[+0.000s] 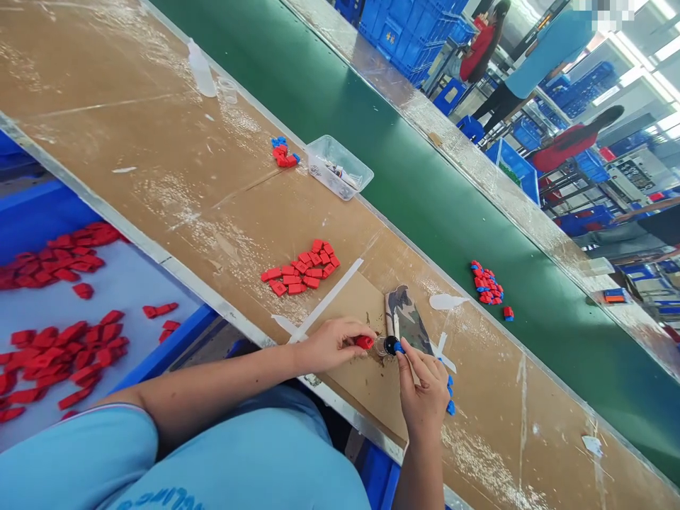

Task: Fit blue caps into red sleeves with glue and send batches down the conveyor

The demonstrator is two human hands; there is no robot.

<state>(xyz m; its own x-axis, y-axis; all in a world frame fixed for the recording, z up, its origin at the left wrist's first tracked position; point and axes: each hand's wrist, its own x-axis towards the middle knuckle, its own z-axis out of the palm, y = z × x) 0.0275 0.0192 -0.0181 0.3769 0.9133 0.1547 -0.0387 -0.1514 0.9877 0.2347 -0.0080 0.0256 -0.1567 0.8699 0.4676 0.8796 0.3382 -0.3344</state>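
Between the thumb and fingers of my left hand (340, 345) is a small red plastic piece (364, 342). My right hand (423, 379) pinches a small blue piece (399, 347), held against a round black-topped container (391, 345). A small clear cup (380, 346) sits between the two hands. Just beyond my right hand lies a folded camouflage cloth (406, 315). More blue pieces (450, 397) show beside my right hand, partly hidden by it. A cluster of red pieces (305, 269) lies on the table to the left of the taped cardboard sheet (348, 301).
Red pieces fill a blue bin (159, 354) at left. A green conveyor belt (425, 177) runs beyond the table, carrying joined red-blue pieces (486, 283). A clear plastic tray (340, 168), a white squeeze bottle (201, 69) and another bottle (447, 302) lie along its edge. People work across the belt.
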